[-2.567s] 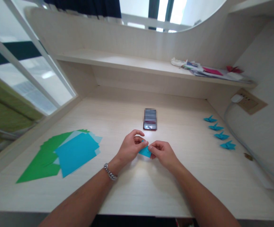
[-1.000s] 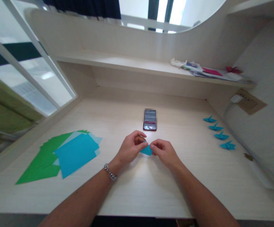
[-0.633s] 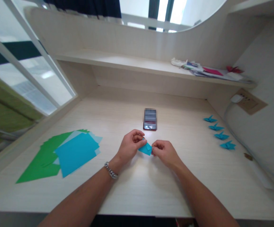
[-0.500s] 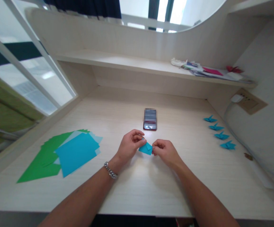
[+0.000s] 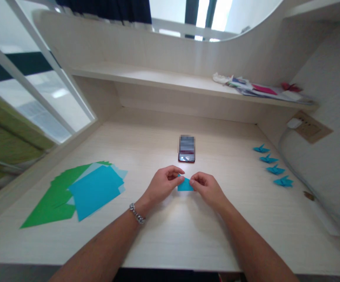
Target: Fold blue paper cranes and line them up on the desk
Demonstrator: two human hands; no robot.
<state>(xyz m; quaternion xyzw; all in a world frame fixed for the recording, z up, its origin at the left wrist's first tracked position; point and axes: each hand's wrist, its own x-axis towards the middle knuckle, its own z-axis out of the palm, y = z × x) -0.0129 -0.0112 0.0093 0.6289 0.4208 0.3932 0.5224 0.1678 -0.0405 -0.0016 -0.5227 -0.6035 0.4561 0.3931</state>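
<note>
Both my hands pinch a small folded piece of blue paper [image 5: 184, 186] just above the middle of the pale wooden desk [image 5: 164, 231]. My left hand [image 5: 165, 184], with a metal bracelet at the wrist, grips its left edge between thumb and fingers. My right hand [image 5: 206, 188] pinches its upper right corner. The paper lies roughly level between them. A phone [image 5: 186, 150] lies flat on the desk just beyond my hands.
A fanned stack of green and blue paper sheets [image 5: 81, 192] lies at the left. Several small blue folded figures [image 5: 271, 165] stand in a row at the right. A shelf [image 5: 187, 84] at the back holds papers [image 5: 258, 90]. A wall socket [image 5: 309, 127] with a cable is at the right.
The folded paper has turned from tilted to roughly level, and my fingertips have closed together over its top edge. My hands stay in the same spot.
</note>
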